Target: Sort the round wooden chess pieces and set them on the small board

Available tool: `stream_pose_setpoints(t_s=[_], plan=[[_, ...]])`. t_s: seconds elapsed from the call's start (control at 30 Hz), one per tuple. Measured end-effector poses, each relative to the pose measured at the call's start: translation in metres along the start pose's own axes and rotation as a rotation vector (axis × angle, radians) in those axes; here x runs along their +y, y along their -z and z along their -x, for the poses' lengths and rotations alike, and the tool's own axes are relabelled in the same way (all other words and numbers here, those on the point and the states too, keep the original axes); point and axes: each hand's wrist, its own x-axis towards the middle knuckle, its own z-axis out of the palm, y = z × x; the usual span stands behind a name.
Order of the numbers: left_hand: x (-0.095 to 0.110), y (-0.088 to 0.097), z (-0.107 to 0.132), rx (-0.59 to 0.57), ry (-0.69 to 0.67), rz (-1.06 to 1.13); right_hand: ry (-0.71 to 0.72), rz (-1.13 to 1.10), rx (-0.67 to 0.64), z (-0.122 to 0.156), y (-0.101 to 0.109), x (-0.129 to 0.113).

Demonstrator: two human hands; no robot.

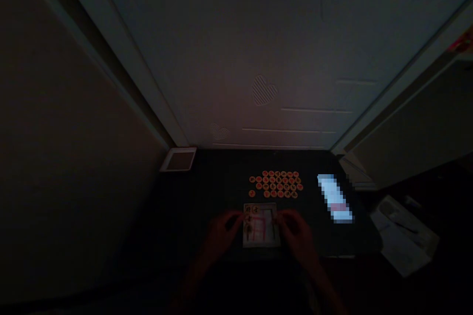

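Observation:
The scene is very dark. A small pale board (260,229) with a red grid and a few dark pieces along its left side lies on a dark table (207,187). My left hand (221,234) rests against the board's left edge and my right hand (295,231) against its right edge, fingers curled at the sides. Just beyond the board lies a cluster of several round orange tokens (277,183) in rows.
A lit, blurred phone-like screen (334,198) lies to the right of the tokens. A shallow white box lid (179,160) sits at the table's far left corner. Papers (404,236) lie low on the right. A pale wall with heart shapes (264,89) stands behind.

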Motion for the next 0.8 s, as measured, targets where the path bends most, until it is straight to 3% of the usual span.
stream_pose_setpoints(t_s=[0.13, 0.3, 0.6, 0.8], plan=[[-0.013, 0.002, 0.004, 0.067, -0.105, -0.129, 0.093, 0.098, 0.007, -0.004, 0.007, -0.001], [-0.014, -0.003, 0.007, 0.044, -0.179, -0.196, 0.124, 0.108, 0.013, -0.005, 0.004, -0.004], [-0.011, 0.0, 0.007, -0.02, -0.231, -0.249, 0.013, 0.073, -0.028, -0.002, -0.005, 0.005], [-0.011, 0.001, 0.008, -0.031, -0.243, -0.247, 0.016, 0.119, -0.015, -0.001, -0.006, -0.003]])
